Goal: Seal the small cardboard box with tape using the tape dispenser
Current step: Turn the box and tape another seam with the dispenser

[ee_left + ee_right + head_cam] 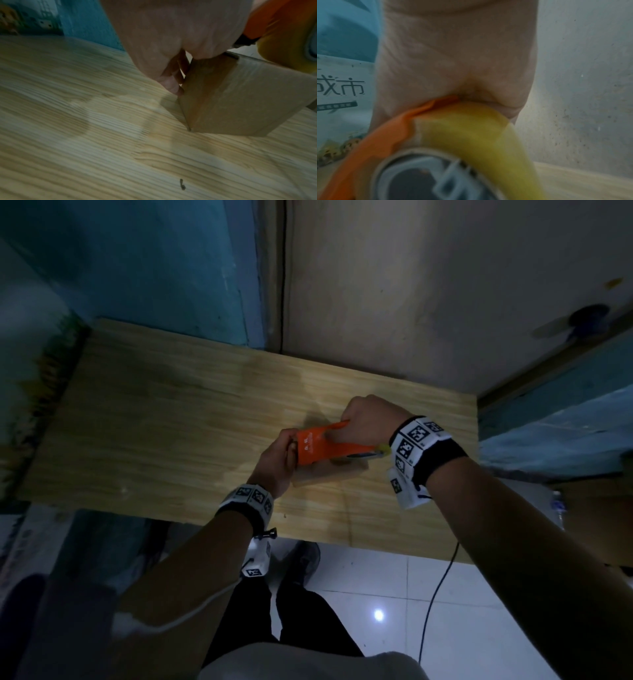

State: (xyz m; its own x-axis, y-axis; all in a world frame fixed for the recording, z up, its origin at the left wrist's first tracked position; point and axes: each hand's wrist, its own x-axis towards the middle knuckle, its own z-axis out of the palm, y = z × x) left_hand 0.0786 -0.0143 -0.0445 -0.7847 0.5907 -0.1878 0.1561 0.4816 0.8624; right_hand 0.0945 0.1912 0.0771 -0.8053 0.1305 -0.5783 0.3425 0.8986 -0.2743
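Observation:
A small brown cardboard box stands on the wooden table near its right half. An orange tape dispenser with a yellowish tape roll lies over the box's top. My right hand grips the dispenser's handle from the far side. My left hand holds the box's left end, fingers curled down its side and thumb on top. In the left wrist view the box shows a glossy tape strip down its near face, with the dispenser above it.
The table butts against a grey wall and a teal panel. A black cable hangs off the front edge over the white tiled floor. A small dark mark is on the tabletop. My legs stand below the table.

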